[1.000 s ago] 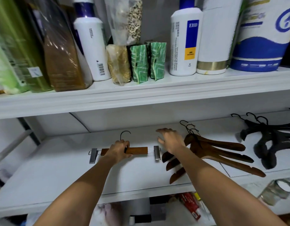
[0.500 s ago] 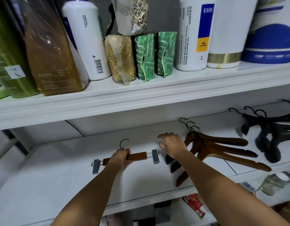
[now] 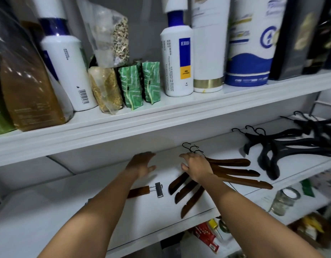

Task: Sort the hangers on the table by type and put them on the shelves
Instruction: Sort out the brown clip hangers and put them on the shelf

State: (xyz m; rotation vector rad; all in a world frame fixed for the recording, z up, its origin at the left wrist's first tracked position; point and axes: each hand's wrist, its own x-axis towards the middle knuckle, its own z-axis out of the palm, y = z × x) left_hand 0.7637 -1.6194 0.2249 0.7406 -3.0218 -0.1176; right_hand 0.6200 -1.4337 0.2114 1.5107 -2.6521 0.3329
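Observation:
A wooden clip hanger (image 3: 142, 190) with metal clips lies flat on the white lower shelf (image 3: 49, 211), partly hidden under my left forearm. My left hand (image 3: 142, 165) hovers above and behind it with fingers spread, holding nothing. My right hand (image 3: 195, 167) hangs with relaxed fingers over the hook end of three dark brown wooden hangers (image 3: 233, 174) fanned out on the shelf. A pile of black plastic hangers (image 3: 283, 148) lies further right on the same shelf.
The upper shelf (image 3: 161, 118) carries white bottles (image 3: 177, 60), green packets (image 3: 138, 84), grain bags and an oil bottle (image 3: 25, 90). A glass jar (image 3: 283, 202) and red packaging (image 3: 207, 237) sit below the lower shelf.
My left hand let go of the clip hanger and lifted away toward the back of the shelf. My right hand shifted right over the brown hangers. The camera moved closer.

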